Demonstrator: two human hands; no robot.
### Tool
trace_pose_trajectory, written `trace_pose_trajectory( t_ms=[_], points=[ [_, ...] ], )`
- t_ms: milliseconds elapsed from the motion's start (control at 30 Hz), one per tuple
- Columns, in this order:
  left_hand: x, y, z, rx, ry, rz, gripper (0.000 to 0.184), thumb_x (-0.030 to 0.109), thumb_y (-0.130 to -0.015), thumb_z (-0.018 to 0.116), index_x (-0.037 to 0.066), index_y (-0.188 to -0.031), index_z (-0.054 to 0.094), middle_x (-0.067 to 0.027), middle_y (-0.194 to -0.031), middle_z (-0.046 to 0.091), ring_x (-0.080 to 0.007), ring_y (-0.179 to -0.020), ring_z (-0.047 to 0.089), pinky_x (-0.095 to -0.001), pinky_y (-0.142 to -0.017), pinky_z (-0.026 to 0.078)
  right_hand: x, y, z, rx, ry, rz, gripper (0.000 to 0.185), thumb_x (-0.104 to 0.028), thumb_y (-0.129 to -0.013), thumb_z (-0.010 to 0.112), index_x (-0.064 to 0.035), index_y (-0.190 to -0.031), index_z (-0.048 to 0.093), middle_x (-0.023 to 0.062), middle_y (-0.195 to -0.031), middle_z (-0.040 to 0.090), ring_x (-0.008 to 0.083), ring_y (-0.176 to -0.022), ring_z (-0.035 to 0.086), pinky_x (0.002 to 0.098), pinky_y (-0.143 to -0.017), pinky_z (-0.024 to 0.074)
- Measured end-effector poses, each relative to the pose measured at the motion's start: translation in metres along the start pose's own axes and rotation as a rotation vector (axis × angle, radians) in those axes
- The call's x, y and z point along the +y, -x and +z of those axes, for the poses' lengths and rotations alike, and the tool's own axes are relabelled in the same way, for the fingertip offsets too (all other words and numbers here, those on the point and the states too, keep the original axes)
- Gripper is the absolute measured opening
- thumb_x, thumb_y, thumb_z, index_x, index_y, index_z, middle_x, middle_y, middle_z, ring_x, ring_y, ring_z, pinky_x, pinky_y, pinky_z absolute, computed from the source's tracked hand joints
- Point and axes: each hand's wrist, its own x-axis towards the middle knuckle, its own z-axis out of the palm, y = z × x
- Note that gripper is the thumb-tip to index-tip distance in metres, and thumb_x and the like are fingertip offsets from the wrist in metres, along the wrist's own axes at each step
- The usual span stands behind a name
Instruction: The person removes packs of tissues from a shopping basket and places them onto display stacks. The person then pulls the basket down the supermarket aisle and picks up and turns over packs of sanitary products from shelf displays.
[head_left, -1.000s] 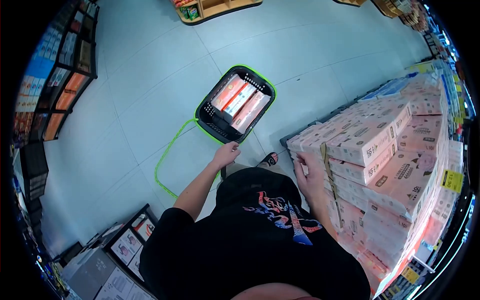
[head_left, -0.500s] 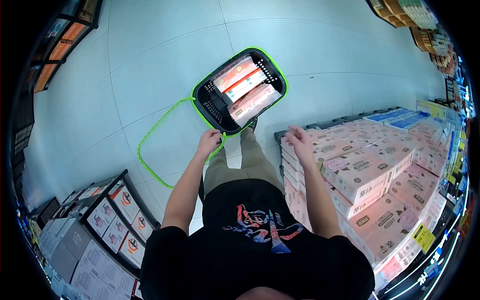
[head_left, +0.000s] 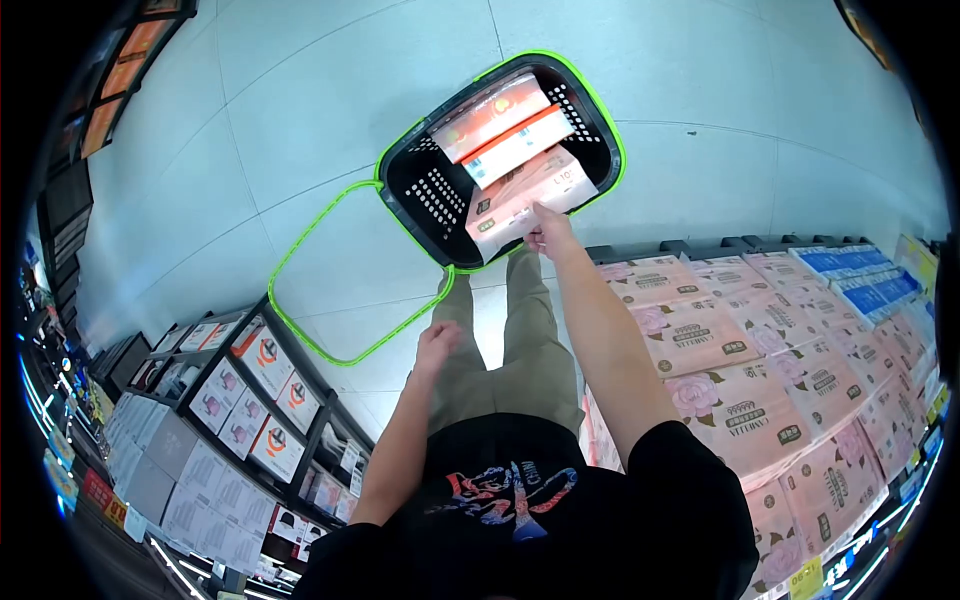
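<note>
A black basket (head_left: 425, 205) with a bright green rim stands on the floor ahead of me, its green handle (head_left: 290, 325) folded out to the left. Inside lie an orange-and-white pack (head_left: 492, 115), a white pack with a red edge (head_left: 520, 147) and a pink pack (head_left: 530, 195). My right hand (head_left: 550, 232) is at the near edge of the pink pack, with fingers and thumb closed on it. My left hand (head_left: 438, 345) hangs over my left thigh, below the basket and inside the handle's right end; its fingers are curled and blurred.
Stacked pink packs (head_left: 710, 340) cover a low display at the right, with blue packs (head_left: 860, 275) at its far end. A shelf of boxes (head_left: 240, 420) stands at the lower left. Another shelf (head_left: 125, 75) is at the upper left.
My right hand has moved left from beside the stacked packs to the pink pack in the basket. My left hand has left the basket handle and dropped back toward my body.
</note>
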Motion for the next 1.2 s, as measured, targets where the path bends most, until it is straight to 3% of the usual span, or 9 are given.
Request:
trace_pose_trajectory(
  t_ms=[200, 500, 567, 633, 667, 733, 800, 1000, 1200],
  points=[
    [0.013, 0.009, -0.014, 0.066, 0.008, 0.015, 0.024, 0.018, -0.091, 0.062, 0.001, -0.108, 0.063, -0.0025, -0.089, 0.064, -0.0100, -0.077, 0.058, -0.0243, -0.069, 0.047, 0.028, -0.028, -0.007, 0.189, 0.253, -0.439, 0.035, -0.028, -0.097, 0.055, 0.0048, -0.094, 0.067, 0.0092, -0.069, 0.065, 0.0140, -0.044, 0.051, 0.0264, -0.039, 0.0394],
    [0.058, 0.015, -0.027, -0.120, 0.097, -0.016, 0.047, 0.035, -0.091, 0.060, 0.003, -0.125, 0.054, -0.0097, -0.105, 0.061, -0.0211, -0.093, 0.060, -0.0386, -0.080, 0.051, 0.012, 0.171, 0.020, 0.086, 0.298, -0.731, 0.038, -0.027, -0.098, 0.054, 0.0013, -0.080, 0.071, 0.0050, -0.072, 0.067, 0.0111, -0.057, 0.057, 0.0275, -0.055, 0.0455],
    [0.102, 0.042, 0.013, -0.211, 0.368, -0.235, 0.064, 0.050, -0.091, 0.054, 0.004, -0.135, 0.046, -0.0163, -0.130, 0.055, -0.0323, -0.118, 0.054, -0.0474, -0.095, 0.046, 0.014, 0.251, 0.012, 0.120, 0.290, -1.012, 0.034, -0.027, -0.096, 0.055, -0.0009, -0.081, 0.072, 0.0070, -0.068, 0.067, 0.0171, -0.061, 0.062, 0.0314, -0.062, 0.0481],
    [0.128, 0.054, 0.057, -0.943, 0.628, -0.052, 0.073, 0.059, -0.095, 0.036, 0.009, -0.149, 0.030, -0.0144, -0.147, 0.041, -0.0390, -0.131, 0.043, -0.0531, -0.109, 0.035, 0.018, 0.346, 0.008, 0.282, 0.267, -1.094, 0.034, -0.027, -0.096, 0.055, -0.0013, -0.082, 0.072, 0.0074, -0.070, 0.068, 0.0169, -0.065, 0.062, 0.0315, -0.065, 0.0483],
    [0.162, 0.113, 0.075, -1.014, 0.660, -0.168, 0.065, 0.050, -0.098, 0.038, 0.006, -0.146, 0.037, -0.0165, -0.147, 0.041, -0.0367, -0.130, 0.045, -0.0533, -0.105, 0.040, 0.027, 0.389, 0.009, 0.314, 0.289, -1.146, 0.033, -0.026, -0.096, 0.055, -0.0016, -0.082, 0.072, 0.0078, -0.072, 0.069, 0.0167, -0.068, 0.063, 0.0316, -0.067, 0.0484],
    [0.183, 0.186, 0.095, -1.207, 0.499, -0.024, 0.061, 0.046, -0.100, 0.034, 0.005, -0.147, 0.034, -0.0168, -0.145, 0.043, -0.0352, -0.129, 0.047, -0.0510, -0.108, 0.039, 0.067, 0.463, 0.009, 0.488, 0.238, -1.211, 0.028, -0.024, -0.095, 0.056, -0.0025, -0.086, 0.071, 0.0099, -0.076, 0.069, 0.0206, -0.071, 0.064, 0.0333, -0.069, 0.0484],
    [0.193, 0.214, 0.119, -1.294, 0.257, 0.070, 0.060, 0.043, -0.101, 0.032, 0.006, -0.147, 0.032, -0.0171, -0.145, 0.044, -0.0342, -0.132, 0.045, -0.0511, -0.111, 0.037, 0.111, 0.528, 0.009, 0.951, 0.582, -1.483, 0.022, -0.017, -0.095, 0.057, -0.0016, -0.082, 0.067, 0.0090, -0.073, 0.063, 0.0217, -0.069, 0.060, 0.0327, -0.066, 0.0458],
    [0.141, 0.358, 0.198, -1.627, -0.282, 0.305, 0.047, 0.027, -0.099, 0.049, 0.002, -0.138, 0.042, -0.0113, -0.130, 0.057, -0.0210, -0.117, 0.057, -0.0362, -0.099, 0.046, 0.227, 0.627, 0.022, 1.498, 0.391, -1.434, 0.014, -0.015, -0.089, 0.066, -0.0021, -0.086, 0.066, 0.0122, -0.084, 0.065, 0.0324, -0.079, 0.061, 0.0380, -0.072, 0.0472],
    [0.019, 0.393, 0.293, -1.711, -0.309, 0.159, 0.041, 0.027, -0.099, 0.053, 0.001, -0.129, 0.048, -0.0106, -0.121, 0.059, -0.0181, -0.104, 0.060, -0.0314, -0.088, 0.049, 0.267, 0.628, -0.057, 1.950, 0.418, -1.436, 0.014, -0.013, -0.089, 0.064, -0.0007, -0.083, 0.066, 0.0136, -0.075, 0.062, 0.0351, -0.069, 0.058, 0.0388, -0.065, 0.0452]
  ],
)
